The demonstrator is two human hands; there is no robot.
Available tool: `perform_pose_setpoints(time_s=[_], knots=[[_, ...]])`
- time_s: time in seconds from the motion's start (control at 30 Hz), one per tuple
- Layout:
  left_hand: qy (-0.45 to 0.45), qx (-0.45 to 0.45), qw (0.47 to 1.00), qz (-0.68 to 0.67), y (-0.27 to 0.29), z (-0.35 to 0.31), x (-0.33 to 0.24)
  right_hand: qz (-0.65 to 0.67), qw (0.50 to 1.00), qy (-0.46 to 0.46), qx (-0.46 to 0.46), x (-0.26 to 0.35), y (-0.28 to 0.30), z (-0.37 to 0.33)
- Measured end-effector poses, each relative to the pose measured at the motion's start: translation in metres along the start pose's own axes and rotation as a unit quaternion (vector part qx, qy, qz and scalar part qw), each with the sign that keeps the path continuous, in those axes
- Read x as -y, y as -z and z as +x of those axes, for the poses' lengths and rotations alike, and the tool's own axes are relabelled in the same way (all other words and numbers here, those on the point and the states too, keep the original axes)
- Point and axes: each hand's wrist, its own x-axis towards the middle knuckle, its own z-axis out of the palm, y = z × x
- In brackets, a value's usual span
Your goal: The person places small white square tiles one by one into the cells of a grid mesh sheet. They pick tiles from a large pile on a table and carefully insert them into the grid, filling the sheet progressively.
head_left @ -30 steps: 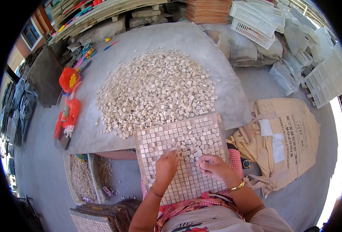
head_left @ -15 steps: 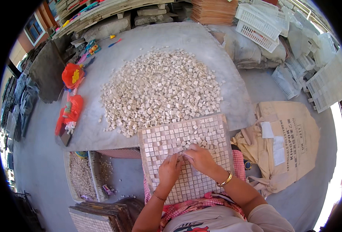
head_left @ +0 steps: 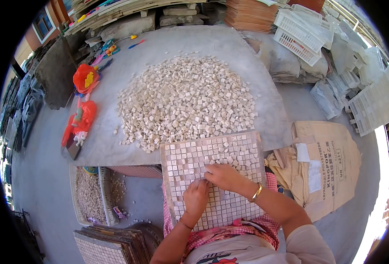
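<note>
Grid tray [head_left: 216,152]: lower centre of frame, on the person's lap, most cells filled
Left to fill: gaps seemingly near its upper edge
Loose tiles [head_left: 185,101]: heaped at centre, above the tray
Left hand [head_left: 196,198]: fingers curled, pressing tiles
Right hand [head_left: 223,176]: fingertips down on the tray; any pinched tile cannot be made out

Bare table [head_left: 194,44] lies beyond the tile heap [head_left: 185,101]; the toys [head_left: 82,101] seem to crowd its left edge.

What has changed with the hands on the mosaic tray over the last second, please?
The right hand slid left across the mosaic tray to meet the left hand, which edged up slightly. Nothing was visibly picked up. The pile of loose tiles stayed as it was.
</note>
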Motion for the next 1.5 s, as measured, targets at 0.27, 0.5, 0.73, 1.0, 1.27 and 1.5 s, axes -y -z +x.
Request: perform_pose_setpoints(time_s=[0.27,0.5,0.73,1.0,1.27,1.5], knots=[[0.029,-0.002,0.999,-0.016,-0.002,0.0,-0.005,0.5,0.828,-0.235,-0.093,-0.013,0.02,-0.028],[0.039,0.013,0.999,-0.027,0.0,0.004,-0.01,0.646,0.678,-0.325,-0.132,-0.006,0.04,-0.035],[0.069,0.016,0.998,-0.006,-0.005,0.011,-0.019,0.203,0.945,-0.207,-0.149,-0.013,0.016,0.009],[0.106,0.02,0.988,-0.108,0.013,0.005,-0.009,0.087,0.972,-0.218,-0.007,-0.017,0.003,0.027],[0.186,-0.016,0.953,-0.239,0.032,-0.018,0.006,0.159,0.965,-0.205,-0.026,-0.025,0.016,0.024],[0.221,0.008,0.914,-0.34,0.029,-0.008,0.004,0.097,0.981,-0.159,0.058,-0.014,0.021,0.02]])
